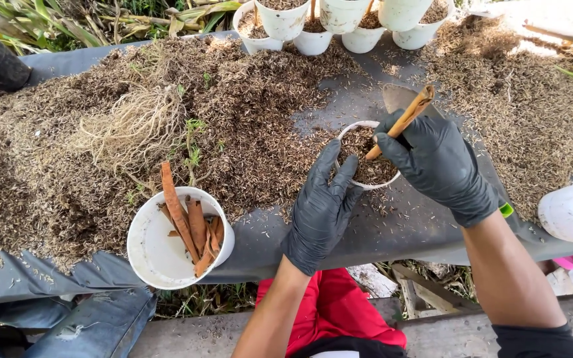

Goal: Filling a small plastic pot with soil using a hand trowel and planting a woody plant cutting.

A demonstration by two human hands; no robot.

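Gloves on — left hand (321,207) cups the small white pot (368,156) steady while right-hand fingers (392,147) pinch a brown stick (402,120), angled into its fill.

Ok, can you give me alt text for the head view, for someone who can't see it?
Seen from above, a black-gloved right hand pushes a brown stick into a small white cup of husk mix, which the gloved left hand steadies. They work over a grey sheet strewn with loose husks; a white bucket of similar sticks sits to the left, and more filled cups stand behind.
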